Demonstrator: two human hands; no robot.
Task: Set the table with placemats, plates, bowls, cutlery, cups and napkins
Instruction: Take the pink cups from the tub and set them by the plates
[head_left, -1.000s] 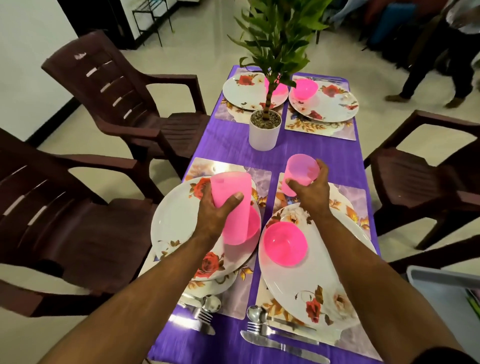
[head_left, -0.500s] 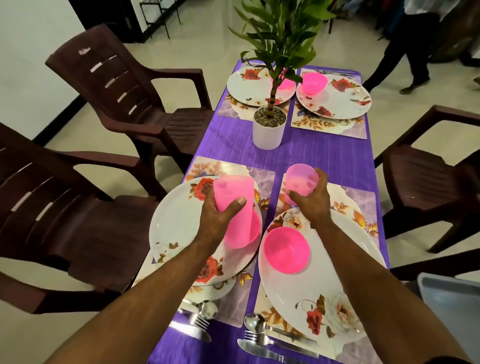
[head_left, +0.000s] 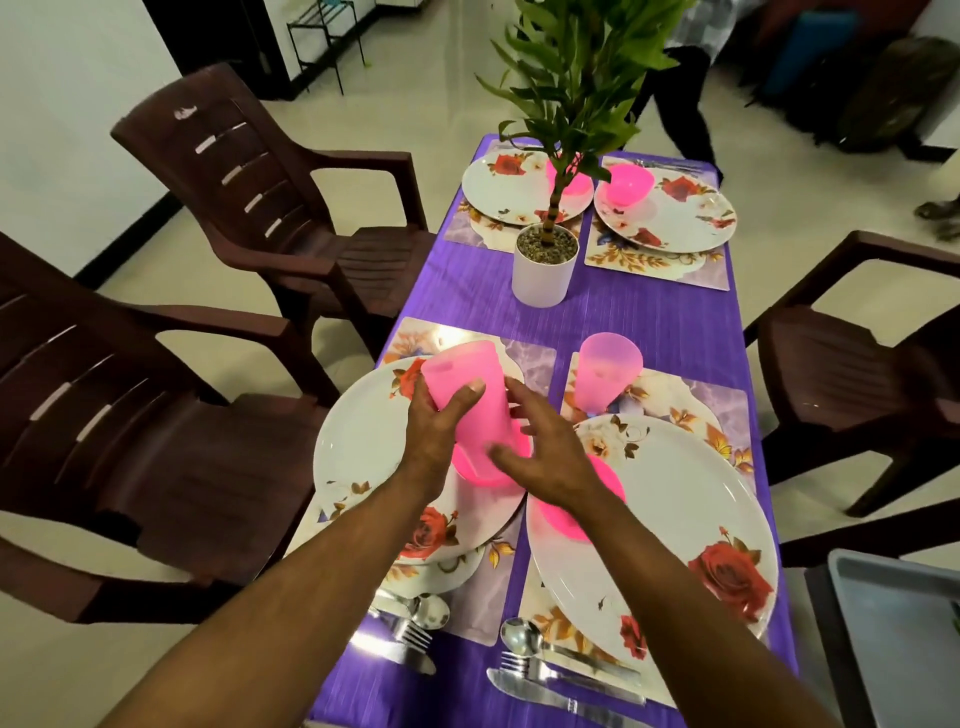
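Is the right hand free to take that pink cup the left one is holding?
Probably yes: the right hand is open, empty and right beside the cup; only the left hand grips it.

Bare purple tablecloth (head_left: 649, 317) forms an open strip across the table just in front of the plant pot (head_left: 544, 270). Nearer than that strip, placemats, plates (head_left: 675, 499) and an upturned pink cup (head_left: 608, 374) crowd the surface. Behind the pot, two more plates fill the far end. Leaves overhang the pot. Chairs (head_left: 291, 218) flank both sides.
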